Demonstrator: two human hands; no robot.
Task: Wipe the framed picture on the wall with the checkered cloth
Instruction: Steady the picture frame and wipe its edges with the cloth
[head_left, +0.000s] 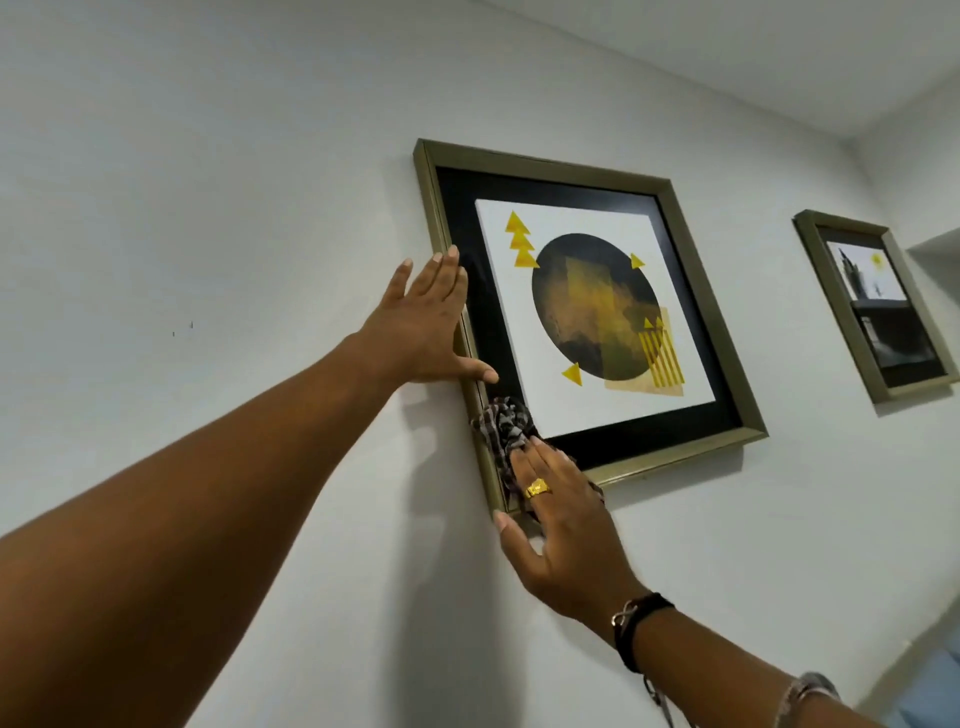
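White wall (234, 182) fills most of the view, and the framed picture (582, 312) hangs on it with a gold frame, a black border and a dark circle with yellow triangles. A second framed picture (878, 306) hangs farther right.

The left hand (421, 327) lies flat on the left side of the frame. Its fingers (441, 275) are open and spread, holding nothing. It is probably there to keep the picture from swinging while it gets wiped.

The right hand (556, 525) presses the checkered cloth (506, 431) against the bottom left corner of the picture. The cloth is bunched up under the hand, covering the corner of the frame and a bit of the black border. These fingers lie nearly flat on the cloth, pushing it on the picture, not closing around it. A gold ring (536, 488) sits on one finger, and bracelets (639, 623) are on the wrist.

Most of the glass looks not yet reached by the cloth.
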